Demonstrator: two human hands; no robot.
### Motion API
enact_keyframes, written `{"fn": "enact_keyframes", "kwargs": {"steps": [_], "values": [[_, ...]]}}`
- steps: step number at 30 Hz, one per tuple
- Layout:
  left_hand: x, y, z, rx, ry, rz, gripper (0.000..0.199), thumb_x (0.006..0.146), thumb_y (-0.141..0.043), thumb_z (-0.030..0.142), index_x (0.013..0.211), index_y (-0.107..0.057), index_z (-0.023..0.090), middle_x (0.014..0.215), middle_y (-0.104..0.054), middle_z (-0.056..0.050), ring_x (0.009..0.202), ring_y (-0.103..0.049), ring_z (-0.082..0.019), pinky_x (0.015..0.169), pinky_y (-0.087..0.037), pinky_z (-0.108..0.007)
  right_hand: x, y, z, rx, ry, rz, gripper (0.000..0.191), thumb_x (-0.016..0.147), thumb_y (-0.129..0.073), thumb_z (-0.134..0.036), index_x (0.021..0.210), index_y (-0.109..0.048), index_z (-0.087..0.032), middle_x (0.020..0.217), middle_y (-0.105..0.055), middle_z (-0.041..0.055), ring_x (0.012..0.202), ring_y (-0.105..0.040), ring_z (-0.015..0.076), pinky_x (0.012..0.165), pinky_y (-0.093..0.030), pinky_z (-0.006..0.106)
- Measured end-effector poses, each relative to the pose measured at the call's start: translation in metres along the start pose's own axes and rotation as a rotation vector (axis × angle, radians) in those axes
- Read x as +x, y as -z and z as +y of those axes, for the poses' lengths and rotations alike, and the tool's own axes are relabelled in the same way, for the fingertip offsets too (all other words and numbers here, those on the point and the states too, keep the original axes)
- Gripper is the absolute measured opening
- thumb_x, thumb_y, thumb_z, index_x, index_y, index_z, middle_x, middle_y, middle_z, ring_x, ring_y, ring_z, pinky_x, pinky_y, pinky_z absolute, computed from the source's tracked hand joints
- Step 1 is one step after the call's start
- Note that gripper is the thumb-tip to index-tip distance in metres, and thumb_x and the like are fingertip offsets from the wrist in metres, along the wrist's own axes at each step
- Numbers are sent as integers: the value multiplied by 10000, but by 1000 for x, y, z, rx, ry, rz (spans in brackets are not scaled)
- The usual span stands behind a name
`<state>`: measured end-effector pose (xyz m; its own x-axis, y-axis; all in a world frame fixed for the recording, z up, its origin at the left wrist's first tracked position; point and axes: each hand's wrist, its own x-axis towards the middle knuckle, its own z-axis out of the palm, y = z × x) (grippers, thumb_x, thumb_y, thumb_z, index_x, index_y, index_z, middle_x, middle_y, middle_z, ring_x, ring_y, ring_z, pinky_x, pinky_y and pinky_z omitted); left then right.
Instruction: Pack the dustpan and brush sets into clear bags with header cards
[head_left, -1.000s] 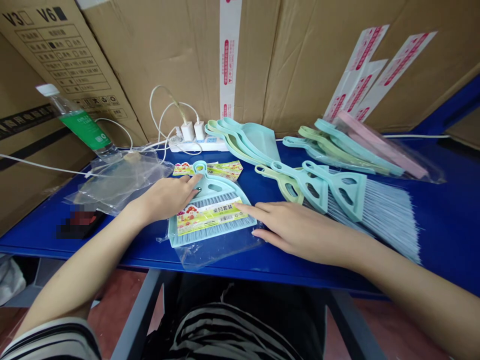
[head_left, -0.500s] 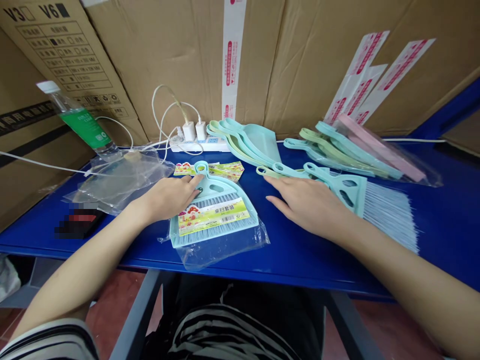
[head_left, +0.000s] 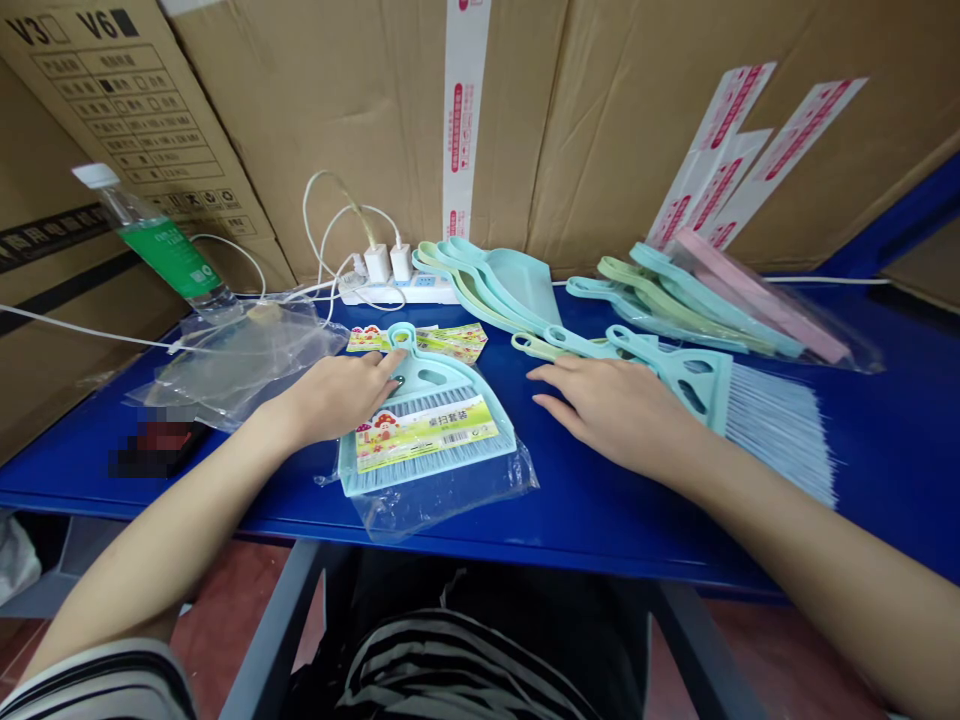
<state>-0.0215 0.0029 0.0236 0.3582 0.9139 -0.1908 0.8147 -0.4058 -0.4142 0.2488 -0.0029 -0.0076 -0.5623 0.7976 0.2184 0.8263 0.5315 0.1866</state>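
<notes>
the carton [head_left: 97,90] reads v3 and v6. my left hand [head_left: 334,395] lies open, fingertips [head_left: 396,362] resting on the mint dustpan [head_left: 442,380], no grip applied. its barcoded yellow label [head_left: 424,433] faces up, the dustpan lying on a clear plastic bag [head_left: 442,510]. my right hand [head_left: 619,410], open and palm down, sits just beside the mint brush [head_left: 697,385].

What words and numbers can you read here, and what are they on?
"V3" and "V6": on the cardboard box.
Yellow label on the teal dustpan: Chinese words and a barcode, too small to read.
White tape strip: red Chinese words, too small to read.
Green bottle label: too small to read.
</notes>
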Motion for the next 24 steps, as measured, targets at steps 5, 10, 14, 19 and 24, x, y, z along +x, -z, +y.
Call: {"fn": "enact_keyframes", "kwargs": {"steps": [5, 10, 14, 19, 24], "values": [[0, 1, 0, -10, 12, -24, 447, 1025, -271, 282, 1433, -371, 131, 1269, -658, -163, 989, -706, -299, 747, -537, -376, 0, 1, -1, 19, -8, -24, 281, 934, -460, -198, 1025, -725, -188, 1054, -760, 88, 843, -712, 239, 628, -508, 330], [0, 1, 0, -12, 22, -34, 442, 1022, -273, 279, 1428, -376, 139, 1303, -641, -165, 1009, -700, -287, 750, -523, -354, 0, 2, 0, 31, 7, -18, 281, 933, -468, -197, 1057, -720, -196, 1064, -760, 84, 847, -717, 236, 624, -515, 324], [0, 2, 1, 6, 28, -32, 449, 1017, -271, 277, 1433, -377, 144, 1294, -648, -161, 986, -706, -273, 744, -523, -339, 0, 3, 0, 46, 23, -20, 295, 932, -479, -196, 1118, -708, -196, 1067, -760, 84, 872, -721, 245, 643, -532, 330], [-1, 3, 2, -7, 30, -43, 462, 1021, -269, 275, 1451, -361, 136, 1325, -627, -173, 1017, -699, -295, 763, -528, -363, -1, 6, -2, 31, 54, -76, 282, 925, -500, -189, 1112, -710, -174, 1065, -759, 100, 900, -717, 262, 695, -547, 358], [0, 2, 1, -16, 19, -26, 490, 1015, -259, 276, 1476, -336, 132, 1313, -632, -180, 1006, -700, -297, 758, -537, -376, -2, 6, -4, 12, 92, -66, 264, 926, -503, -198, 1078, -718, -171, 1008, -765, 108, 874, -706, 253, 702, -533, 354]]}}
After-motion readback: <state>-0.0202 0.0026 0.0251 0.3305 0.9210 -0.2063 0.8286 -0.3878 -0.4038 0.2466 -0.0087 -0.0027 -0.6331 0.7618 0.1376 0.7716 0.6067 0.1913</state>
